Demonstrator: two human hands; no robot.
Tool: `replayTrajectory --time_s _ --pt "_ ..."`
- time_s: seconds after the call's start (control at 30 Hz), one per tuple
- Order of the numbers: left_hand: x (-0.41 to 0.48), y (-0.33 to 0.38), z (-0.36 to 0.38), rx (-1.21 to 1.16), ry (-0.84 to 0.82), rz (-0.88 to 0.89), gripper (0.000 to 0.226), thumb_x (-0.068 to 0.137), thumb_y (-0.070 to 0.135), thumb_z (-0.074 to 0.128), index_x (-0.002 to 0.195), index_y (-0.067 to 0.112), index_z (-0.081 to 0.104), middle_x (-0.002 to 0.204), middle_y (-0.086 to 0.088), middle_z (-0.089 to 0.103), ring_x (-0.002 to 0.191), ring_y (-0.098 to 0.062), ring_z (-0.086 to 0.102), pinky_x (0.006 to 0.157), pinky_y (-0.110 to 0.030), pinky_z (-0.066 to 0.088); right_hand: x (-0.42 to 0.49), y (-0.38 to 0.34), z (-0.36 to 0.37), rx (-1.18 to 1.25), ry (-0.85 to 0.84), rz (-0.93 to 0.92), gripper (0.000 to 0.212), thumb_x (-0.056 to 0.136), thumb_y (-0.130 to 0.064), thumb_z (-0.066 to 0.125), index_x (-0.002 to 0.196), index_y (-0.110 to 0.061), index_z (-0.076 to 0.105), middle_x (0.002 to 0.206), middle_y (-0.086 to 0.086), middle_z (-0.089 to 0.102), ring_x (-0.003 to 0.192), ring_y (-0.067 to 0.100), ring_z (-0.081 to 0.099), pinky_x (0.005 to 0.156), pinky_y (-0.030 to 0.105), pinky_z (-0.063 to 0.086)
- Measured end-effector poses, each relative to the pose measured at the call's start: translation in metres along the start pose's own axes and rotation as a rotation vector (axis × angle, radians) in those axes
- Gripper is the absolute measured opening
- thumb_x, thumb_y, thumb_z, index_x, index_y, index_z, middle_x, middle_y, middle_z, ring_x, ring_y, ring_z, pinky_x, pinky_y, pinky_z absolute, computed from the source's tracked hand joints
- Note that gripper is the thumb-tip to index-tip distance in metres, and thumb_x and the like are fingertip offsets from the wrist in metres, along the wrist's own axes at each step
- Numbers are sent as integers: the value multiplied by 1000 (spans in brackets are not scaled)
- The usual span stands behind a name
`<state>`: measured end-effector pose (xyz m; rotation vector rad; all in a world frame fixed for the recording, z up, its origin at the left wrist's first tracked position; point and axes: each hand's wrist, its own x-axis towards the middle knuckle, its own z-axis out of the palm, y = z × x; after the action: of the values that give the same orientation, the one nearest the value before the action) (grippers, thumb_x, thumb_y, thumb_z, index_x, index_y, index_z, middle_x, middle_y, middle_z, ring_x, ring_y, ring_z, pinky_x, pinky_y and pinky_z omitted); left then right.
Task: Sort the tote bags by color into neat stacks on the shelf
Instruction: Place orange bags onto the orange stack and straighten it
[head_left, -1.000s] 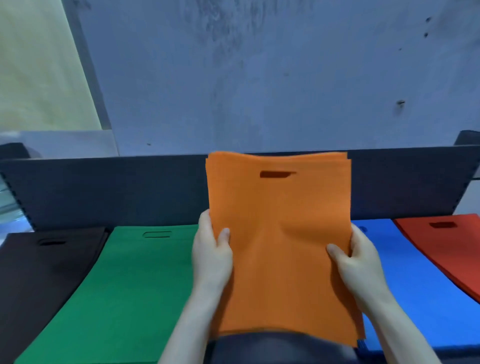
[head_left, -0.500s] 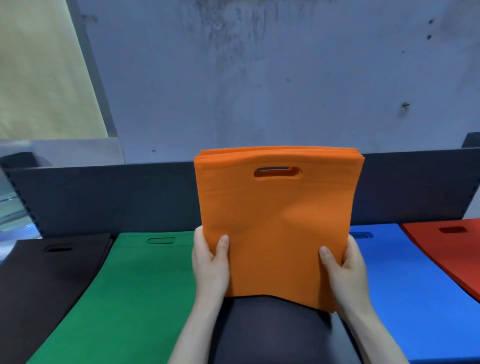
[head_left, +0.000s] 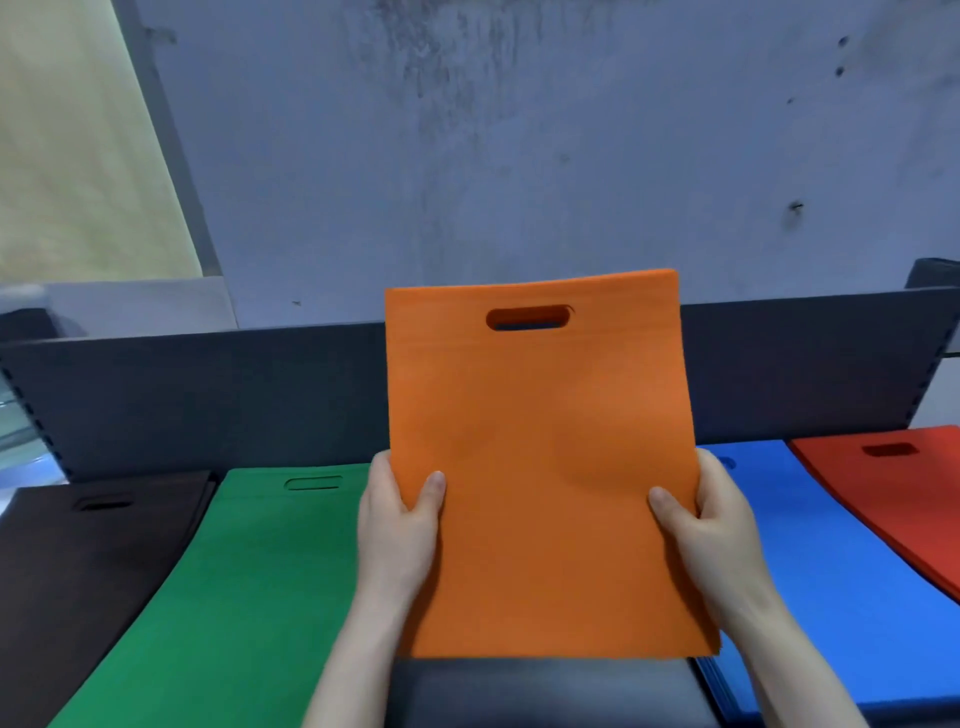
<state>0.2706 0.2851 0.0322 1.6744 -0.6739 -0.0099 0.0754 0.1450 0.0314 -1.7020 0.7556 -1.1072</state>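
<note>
Bundle of orange tote bags (head_left: 540, 457) upright, long axis 12 to 6, pinched by left hand (head_left: 397, 525) at 9 and right hand (head_left: 711, 530) at 3, bare shelf (head_left: 545, 691) patch below at 6.

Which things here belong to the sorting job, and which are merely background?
Job: orange bags, gripped by left hand and right hand; black stack; green stack; blue stack; red stack; shelf.
Background: stained grey wall; yellowish panel, upper left.
</note>
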Motion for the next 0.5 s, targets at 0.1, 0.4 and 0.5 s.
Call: replayTrajectory --time_s 0.1,0.4,0.5 --pt "4 7 -11 40 -62 -65 13 92 22 59 103 19 53 100 4 61 93 -18 57 80 -35 45 3 -9 -4 44 -49 63 30 90 -3 55 105 -29 59 102 -7 69 93 10 66 80 35 52" --pt "-2 -68 9 390 -392 -459 29 90 15 56 117 5 55 121 -13 61 111 -29 57 96 -35 46 8 57 24 -429 -262 468 13 83 -13 62 94 -14 57 96 4 65 87 22 63 80 39 53" --pt "-2 -75 11 477 -401 -431 30 91 16 57 119 5 54 124 -13 60 114 -29 57 96 -34 45 7 68 25 -567 -255 458 20 82 -20 64 100 -14 57 96 3 63 88 21 61 80 38 53"
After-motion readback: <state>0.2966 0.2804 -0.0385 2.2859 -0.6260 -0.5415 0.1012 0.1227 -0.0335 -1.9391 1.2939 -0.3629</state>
